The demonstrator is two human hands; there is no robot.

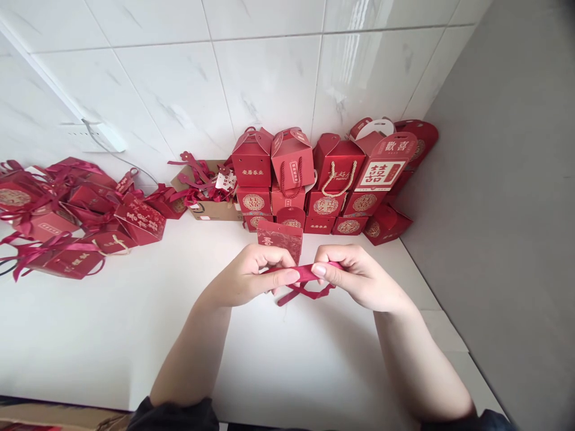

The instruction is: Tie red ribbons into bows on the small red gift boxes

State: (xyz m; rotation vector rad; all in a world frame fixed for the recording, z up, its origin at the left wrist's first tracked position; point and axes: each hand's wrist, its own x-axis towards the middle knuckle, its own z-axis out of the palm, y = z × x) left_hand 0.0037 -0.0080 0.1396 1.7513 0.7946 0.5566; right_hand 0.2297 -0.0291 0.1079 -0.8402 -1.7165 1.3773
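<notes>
A dark red ribbon (306, 273) is stretched between my two hands over the white table. My left hand (251, 272) pinches it between thumb and fingers on the left. On the other side, my right hand (353, 272) grips it the same way, a short gap apart. Loose ends of the ribbon dangle below the fingers. Just behind my left hand stands a red gift box (281, 238) with a patterned front and light lettering; its lower part is hidden by my hands.
Red gift boxes (326, 205) are stacked against the tiled wall. A cardboard box (215, 211) of ribbons stands left of them. Ribboned boxes (90, 203) pile up at the left, near a cable (119, 157). A grey panel (494, 179) bounds the white table (179, 335) at right.
</notes>
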